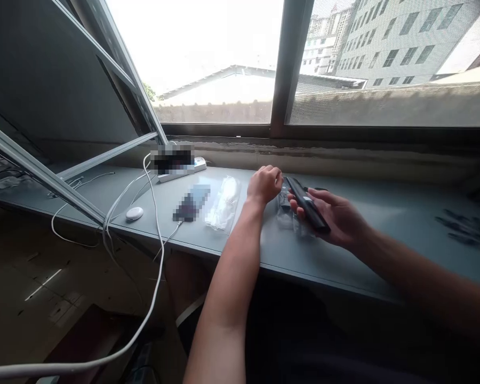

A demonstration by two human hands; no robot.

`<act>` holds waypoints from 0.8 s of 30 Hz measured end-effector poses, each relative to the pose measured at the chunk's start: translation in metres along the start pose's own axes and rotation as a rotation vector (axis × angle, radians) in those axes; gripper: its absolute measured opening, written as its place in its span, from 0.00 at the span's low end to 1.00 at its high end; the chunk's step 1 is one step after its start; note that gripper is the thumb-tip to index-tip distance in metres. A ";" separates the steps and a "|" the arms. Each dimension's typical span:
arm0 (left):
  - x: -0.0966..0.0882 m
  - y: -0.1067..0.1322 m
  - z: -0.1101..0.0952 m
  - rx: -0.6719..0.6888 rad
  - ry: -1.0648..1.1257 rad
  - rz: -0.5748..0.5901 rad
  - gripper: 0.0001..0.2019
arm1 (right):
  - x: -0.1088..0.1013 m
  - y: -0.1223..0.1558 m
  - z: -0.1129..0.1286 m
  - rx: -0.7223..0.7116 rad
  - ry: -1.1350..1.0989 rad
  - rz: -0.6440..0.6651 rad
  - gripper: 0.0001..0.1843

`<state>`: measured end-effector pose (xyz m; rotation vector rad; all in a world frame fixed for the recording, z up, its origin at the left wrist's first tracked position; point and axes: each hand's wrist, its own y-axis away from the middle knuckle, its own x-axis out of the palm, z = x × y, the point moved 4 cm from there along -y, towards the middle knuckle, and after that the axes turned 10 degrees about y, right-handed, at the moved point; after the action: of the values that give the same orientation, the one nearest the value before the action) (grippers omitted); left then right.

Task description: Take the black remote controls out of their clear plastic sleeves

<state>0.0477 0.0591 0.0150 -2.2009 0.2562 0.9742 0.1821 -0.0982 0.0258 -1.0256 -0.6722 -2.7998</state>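
My right hand (338, 216) lies palm up on the grey table (384, 234) and grips a long black remote-like bar (306, 205). My left hand (264, 184) is curled into a loose fist right at the bar's far end, fingertips pinched together near its tip. What the left fingers pinch is hidden. A clear plastic wrapper (288, 216) lies under the bar and both hands.
A clear bag with white contents (225, 202) and a blurred phone (192, 202) on a cable lie to the left. A white round puck (135, 214), white cables (152, 224) and a power strip (184, 169) sit farther left. Dark items (468, 229) lie at the right. Window behind.
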 end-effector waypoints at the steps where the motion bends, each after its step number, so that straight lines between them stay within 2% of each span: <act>1: 0.002 0.000 -0.001 -0.003 0.018 0.004 0.14 | 0.001 0.000 0.000 -0.013 0.016 0.008 0.22; 5: 0.009 -0.002 -0.009 -0.004 0.070 0.055 0.11 | 0.004 0.001 -0.002 -0.065 0.083 0.084 0.19; 11: 0.013 0.001 -0.012 0.025 0.101 0.094 0.12 | 0.003 0.002 -0.001 -0.079 0.033 0.123 0.19; 16: 0.020 0.000 -0.005 0.025 0.107 0.077 0.12 | -0.006 -0.004 0.005 -0.102 0.026 0.074 0.21; 20: 0.022 -0.002 -0.009 0.082 0.103 0.101 0.13 | -0.012 -0.006 0.010 -0.097 0.060 0.016 0.22; 24: 0.021 -0.001 -0.019 0.154 0.076 0.168 0.12 | -0.011 -0.002 0.016 -0.121 0.055 0.074 0.22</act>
<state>0.0734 0.0492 0.0095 -2.1032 0.5414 0.9279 0.1995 -0.0901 0.0283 -0.9671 -0.4537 -2.8222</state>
